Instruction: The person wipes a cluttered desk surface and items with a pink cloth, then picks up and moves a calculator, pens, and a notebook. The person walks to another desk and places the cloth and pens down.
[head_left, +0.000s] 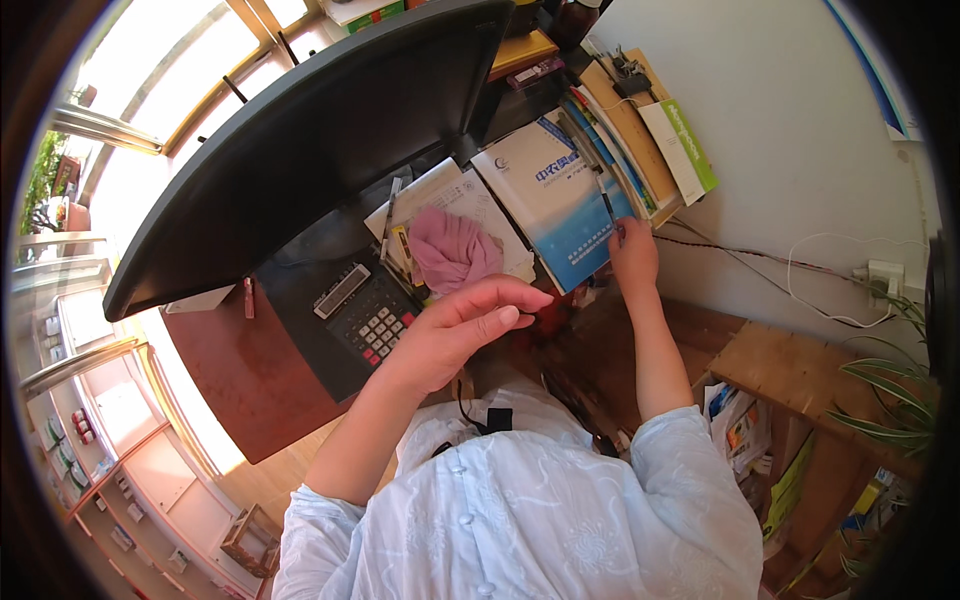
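Observation:
My right hand pinches the lower end of a dark pen over a white-and-blue softcover book. The pen's other end points toward the monitor side of the desk. Across my front reaches my left hand, its fingers loosely curved and the thumb a little below them; I see nothing in it. Just beyond this hand a crumpled pink cloth lies on white papers. A black desktop calculator rests to the left of the cloth, partly behind my left forearm.
A large black monitor spans the desk's back. Folders and notebooks lean at the wall, right of the book. Cables run to a wall socket. A wooden bench with a spider plant stands at the right.

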